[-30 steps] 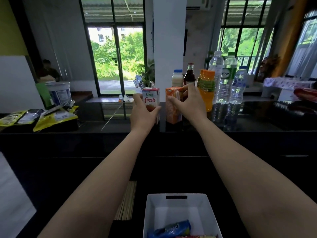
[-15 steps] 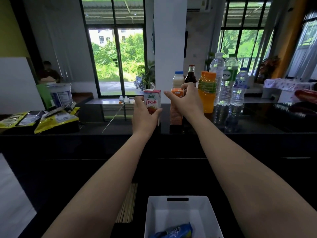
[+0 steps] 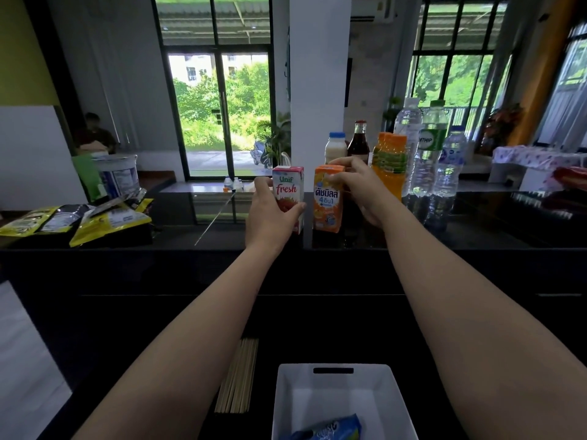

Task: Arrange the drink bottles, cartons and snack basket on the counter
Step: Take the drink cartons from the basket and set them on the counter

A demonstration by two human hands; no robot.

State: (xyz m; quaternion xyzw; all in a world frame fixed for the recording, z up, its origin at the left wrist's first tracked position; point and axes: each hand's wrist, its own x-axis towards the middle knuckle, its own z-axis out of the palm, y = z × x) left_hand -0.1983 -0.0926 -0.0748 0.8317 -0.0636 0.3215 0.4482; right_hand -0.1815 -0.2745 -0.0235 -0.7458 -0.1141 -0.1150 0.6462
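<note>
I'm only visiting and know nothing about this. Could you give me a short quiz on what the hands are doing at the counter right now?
1. True or false: the left hand grips the red carton.
2. What does the right hand grip? A, a kettle; B, the orange carton; C, a mug.
3. Fill the gap: the blue snack pack lies in the white ____ at the near edge of the view.

Key: 1 true. 2 B. 3 basket.
</note>
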